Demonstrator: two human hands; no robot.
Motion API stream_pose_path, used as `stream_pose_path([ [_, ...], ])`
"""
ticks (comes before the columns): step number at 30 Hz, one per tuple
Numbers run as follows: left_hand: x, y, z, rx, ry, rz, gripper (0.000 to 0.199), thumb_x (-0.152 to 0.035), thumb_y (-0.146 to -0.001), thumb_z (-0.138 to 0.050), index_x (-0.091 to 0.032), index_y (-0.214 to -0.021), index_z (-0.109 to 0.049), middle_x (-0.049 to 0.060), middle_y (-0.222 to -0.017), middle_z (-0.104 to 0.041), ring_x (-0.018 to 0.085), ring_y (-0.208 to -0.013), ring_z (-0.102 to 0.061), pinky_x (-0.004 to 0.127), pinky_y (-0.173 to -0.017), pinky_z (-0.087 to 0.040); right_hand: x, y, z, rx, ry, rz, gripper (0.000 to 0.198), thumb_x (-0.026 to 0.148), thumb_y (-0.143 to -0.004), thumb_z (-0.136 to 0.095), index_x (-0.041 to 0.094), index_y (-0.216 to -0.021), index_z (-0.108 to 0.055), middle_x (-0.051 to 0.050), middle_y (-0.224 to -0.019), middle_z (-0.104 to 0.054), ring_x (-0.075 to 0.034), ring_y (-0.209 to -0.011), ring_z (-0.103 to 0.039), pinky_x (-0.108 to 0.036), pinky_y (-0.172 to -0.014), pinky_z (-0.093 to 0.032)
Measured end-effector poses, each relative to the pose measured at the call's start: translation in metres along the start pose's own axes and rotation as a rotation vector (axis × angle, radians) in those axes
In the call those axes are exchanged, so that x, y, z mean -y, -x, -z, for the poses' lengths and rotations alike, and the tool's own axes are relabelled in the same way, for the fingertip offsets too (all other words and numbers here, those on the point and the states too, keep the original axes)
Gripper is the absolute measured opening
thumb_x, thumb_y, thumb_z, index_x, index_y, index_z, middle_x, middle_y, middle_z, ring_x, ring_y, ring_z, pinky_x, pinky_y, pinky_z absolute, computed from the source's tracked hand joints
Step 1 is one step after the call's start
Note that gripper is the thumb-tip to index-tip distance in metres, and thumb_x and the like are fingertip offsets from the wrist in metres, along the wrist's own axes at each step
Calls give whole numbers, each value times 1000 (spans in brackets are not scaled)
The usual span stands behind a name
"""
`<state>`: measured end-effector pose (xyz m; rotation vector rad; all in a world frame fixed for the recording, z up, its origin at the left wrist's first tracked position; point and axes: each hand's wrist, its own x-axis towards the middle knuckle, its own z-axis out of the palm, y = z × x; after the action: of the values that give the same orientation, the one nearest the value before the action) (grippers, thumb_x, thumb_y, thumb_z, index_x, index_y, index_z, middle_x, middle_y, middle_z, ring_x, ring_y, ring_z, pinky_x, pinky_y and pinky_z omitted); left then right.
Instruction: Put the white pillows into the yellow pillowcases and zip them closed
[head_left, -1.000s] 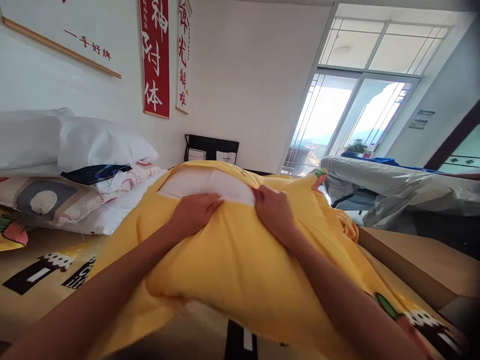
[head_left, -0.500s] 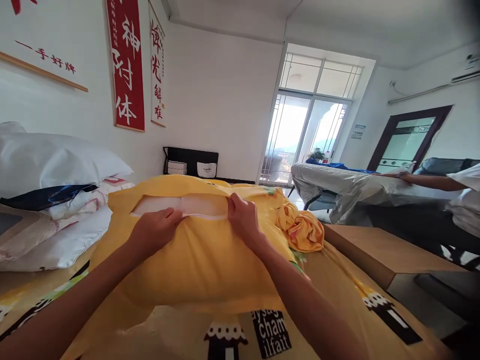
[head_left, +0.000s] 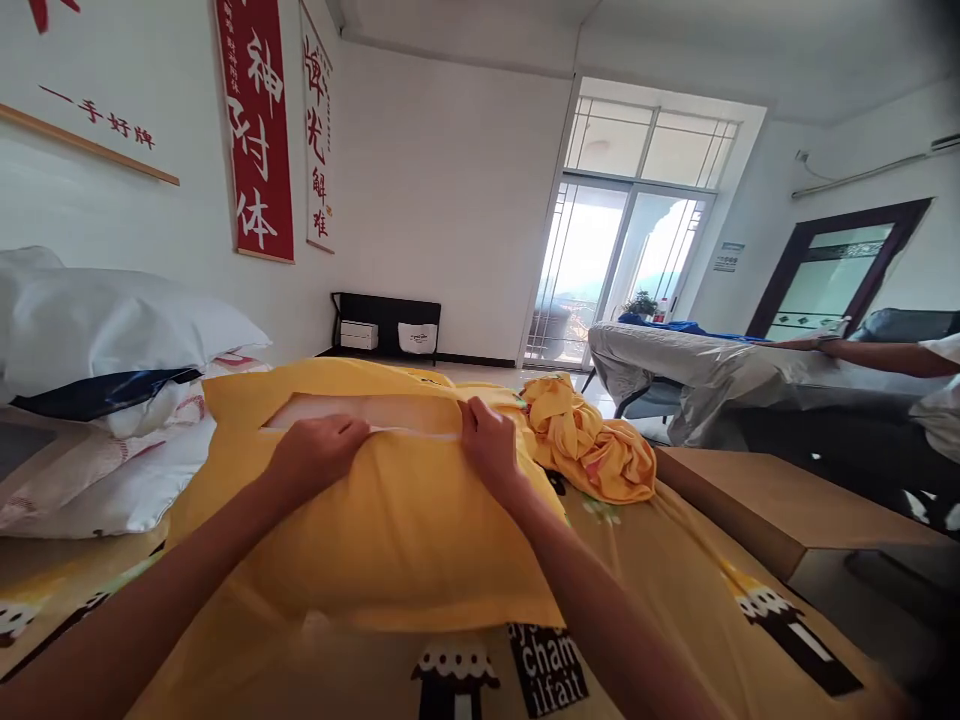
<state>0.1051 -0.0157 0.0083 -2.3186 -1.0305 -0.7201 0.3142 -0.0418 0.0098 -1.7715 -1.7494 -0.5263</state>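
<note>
A yellow pillowcase (head_left: 420, 530) with a white pillow (head_left: 397, 410) inside lies in front of me on a printed tan cloth (head_left: 645, 610). The pillow shows through a long slit in the case. My left hand (head_left: 319, 455) is closed on the near edge of the slit, left of its middle. At the slit's right end, my right hand (head_left: 489, 437) pinches the same yellow fabric. Both thumbs lie along the opening; the fingertips under the fabric are hidden.
White pillows (head_left: 127, 320) are stacked at the left. Bunched yellow-orange cloth (head_left: 607, 455) lies beyond my right hand, beside a cardboard box (head_left: 780, 490). At the far right a person's arm (head_left: 885, 355) rests over a plastic-covered table (head_left: 675, 355).
The right side of the pillowcase has drawn in toward me, showing more of the bunched cloth behind it. Both hands keep their hold on the slit's edge.
</note>
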Motion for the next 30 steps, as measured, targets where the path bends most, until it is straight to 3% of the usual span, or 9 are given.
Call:
stream_pose_path([
  [5,2,6,-6,176,-25,-86,29,-28,-94,-34,-19,-84,-60,6,-73,-63,17,-63,-56,25,-55,-33,-7,12,-15,-24,-41,23,33,27,-93,-36,17,-69,-56,-4,-59,-59,-12,-53,-49,-22,-53,-25],
  [9,-1,14,-6,78,-23,-13,38,-36,-97,-29,-19,-77,-57,6,-72,-62,18,-70,-58,25,-59,-34,-26,19,-19,-93,-61,-2,39,30,-96,-27,18,-73,-56,-5,-64,-60,-12,-57,-51,-22,-57,-27],
  [14,-10,24,-18,219,286,136,36,-45,-95,-30,-19,-78,-48,4,-71,-63,19,-65,-60,26,-58,-37,-41,33,-24,-108,-107,42,37,29,-94,-29,19,-68,-53,-3,-56,-57,-12,-51,-48,-23,-54,-25],
  [17,-9,32,-24,125,463,403,29,-41,-96,-27,-19,-102,-45,1,-68,-63,19,-62,-61,27,-59,-40,-38,41,-26,-120,-146,109,35,28,-94,-30,19,-67,-52,-2,-56,-57,-11,-51,-49,-21,-55,-27],
  [19,-9,36,-25,72,380,554,39,-34,-93,-31,-14,-127,-33,0,-63,-62,20,-61,-62,27,-57,-41,-34,44,-26,-134,-169,132,36,28,-94,-29,19,-68,-52,-2,-57,-58,-11,-51,-50,-21,-55,-28],
  [21,-8,37,-24,133,201,565,58,-28,-87,-38,-9,-139,-23,2,-62,-62,23,-62,-63,28,-56,-41,-31,46,-27,-143,-186,133,36,28,-95,-29,19,-69,-52,-2,-57,-58,-11,-51,-50,-21,-54,-27],
  [25,-4,30,-28,256,9,503,50,-30,-90,-35,-11,-135,-42,12,-77,-68,28,-74,-66,32,-60,-44,-30,51,-33,-145,-200,124,35,27,-94,-30,19,-67,-50,-2,-56,-58,-11,-49,-49,-22,-53,-26],
  [30,1,9,-17,200,41,504,44,-16,-91,-26,-12,-123,-56,10,-81,-68,25,-77,-66,29,-62,-42,-33,39,-19,-134,-178,84,31,25,-91,-36,19,-63,-49,-1,-55,-57,-10,-46,-44,-23,-51,-21],
])
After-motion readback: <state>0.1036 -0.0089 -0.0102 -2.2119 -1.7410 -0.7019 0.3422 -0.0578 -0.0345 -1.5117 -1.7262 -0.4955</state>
